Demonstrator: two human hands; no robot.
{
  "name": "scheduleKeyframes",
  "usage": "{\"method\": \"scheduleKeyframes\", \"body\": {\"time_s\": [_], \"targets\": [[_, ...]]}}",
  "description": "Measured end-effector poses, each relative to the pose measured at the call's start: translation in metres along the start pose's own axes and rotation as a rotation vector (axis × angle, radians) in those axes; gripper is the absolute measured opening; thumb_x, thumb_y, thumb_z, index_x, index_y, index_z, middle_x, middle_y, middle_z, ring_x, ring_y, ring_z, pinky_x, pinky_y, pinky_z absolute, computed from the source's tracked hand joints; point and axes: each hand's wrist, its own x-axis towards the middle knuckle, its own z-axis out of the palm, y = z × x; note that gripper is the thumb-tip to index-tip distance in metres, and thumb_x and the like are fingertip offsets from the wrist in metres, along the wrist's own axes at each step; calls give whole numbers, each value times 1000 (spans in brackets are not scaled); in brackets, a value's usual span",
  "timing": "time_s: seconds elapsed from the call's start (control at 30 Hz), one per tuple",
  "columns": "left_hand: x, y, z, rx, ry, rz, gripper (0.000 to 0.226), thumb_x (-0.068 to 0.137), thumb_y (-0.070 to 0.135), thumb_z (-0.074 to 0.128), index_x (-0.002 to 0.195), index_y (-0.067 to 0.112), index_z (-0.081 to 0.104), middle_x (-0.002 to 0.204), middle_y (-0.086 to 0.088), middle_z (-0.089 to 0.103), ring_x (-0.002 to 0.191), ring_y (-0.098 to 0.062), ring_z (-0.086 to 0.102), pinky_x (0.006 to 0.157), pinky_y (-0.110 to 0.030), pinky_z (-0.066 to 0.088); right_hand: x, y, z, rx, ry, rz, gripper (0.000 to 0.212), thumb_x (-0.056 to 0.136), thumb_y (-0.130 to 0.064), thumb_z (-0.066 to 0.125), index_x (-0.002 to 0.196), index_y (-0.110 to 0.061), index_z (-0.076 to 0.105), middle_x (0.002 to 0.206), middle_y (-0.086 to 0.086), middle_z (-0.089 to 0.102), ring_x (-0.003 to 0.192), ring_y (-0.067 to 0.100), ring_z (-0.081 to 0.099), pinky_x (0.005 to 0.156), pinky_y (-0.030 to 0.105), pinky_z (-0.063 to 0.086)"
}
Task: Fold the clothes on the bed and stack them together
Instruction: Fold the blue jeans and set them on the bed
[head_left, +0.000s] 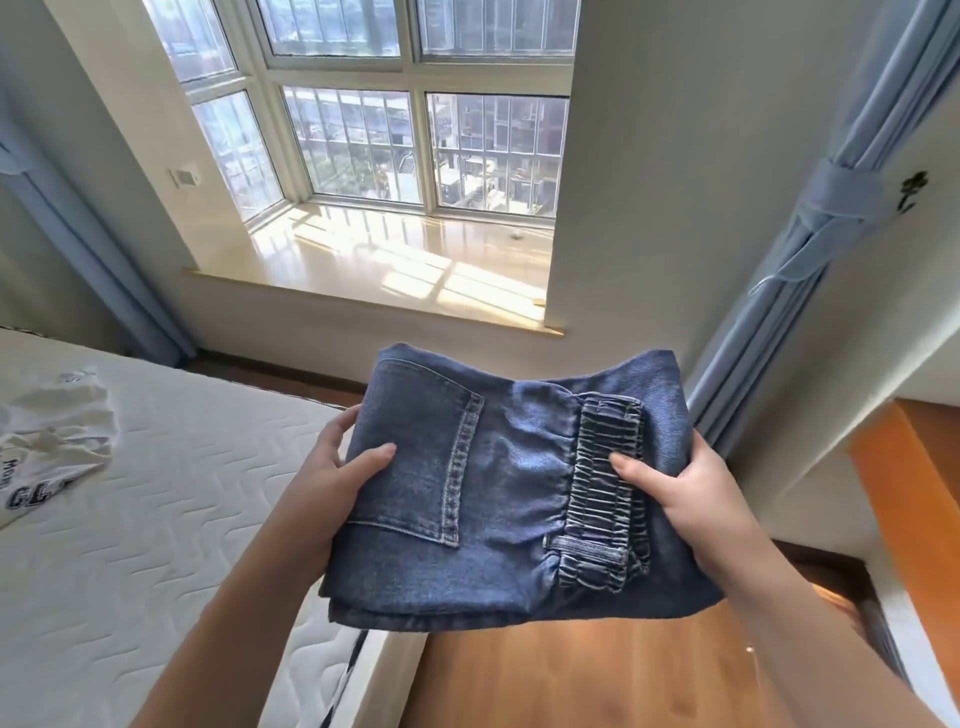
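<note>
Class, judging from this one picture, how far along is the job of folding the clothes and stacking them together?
Done: the jeans look folded into a compact bundle. In hand: the left hand and right hand grip its two sides, holding it above the floor beside the bed. Left: the white T-shirt lies crumpled on the bed, unfolded, and nothing is stacked yet.

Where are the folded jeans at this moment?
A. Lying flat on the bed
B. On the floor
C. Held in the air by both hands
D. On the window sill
C: the left hand and the right hand grip the jeans at opposite sides, above the floor beside the bed.
</note>
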Motion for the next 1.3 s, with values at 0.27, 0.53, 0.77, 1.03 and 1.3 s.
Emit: {"method": "scheduleKeyframes", "body": {"time_s": [0.27,0.53,0.77,1.03,1.3], "targets": [[74,-10,14,9,-65,-43,48,91,21,68,130,42,50,114,-3,71,92,-24,73,69,-34,60,53,33,4,22,73,93,58,54,-42,90,106,-37,65,101,-2,76,93,20,73,90,47,55],[162,-22,73,12,-36,-54,46,90,19,70,121,50,54,109,1,74,94,-23,73,73,-34,60,150,60,-30,-11,102,151,42,70,-22,87,105,-29,64,95,-7,76,85,14,74,78,37,58],[239,-15,136,-5,44,-73,51,75,31,76,116,55,57,110,3,73,96,-23,73,71,-29,59,265,75,-64,-108,37,177,42,71,-27,87,106,-27,63,95,-10,76,87,11,73,85,41,57],[285,-15,140,-89,181,-105,55,90,11,69,136,33,48,120,-3,70,104,-26,70,82,-36,59,367,71,-43,-208,-168,167,41,71,-33,86,106,-32,63,97,-16,74,89,5,71,87,39,56],[341,-31,80,-150,349,-160,56,92,8,66,137,33,47,126,-8,66,110,-29,67,97,-52,52,448,81,54,-274,-348,146,41,74,-31,84,108,-36,61,101,-19,73,93,1,69,90,39,53]]}}
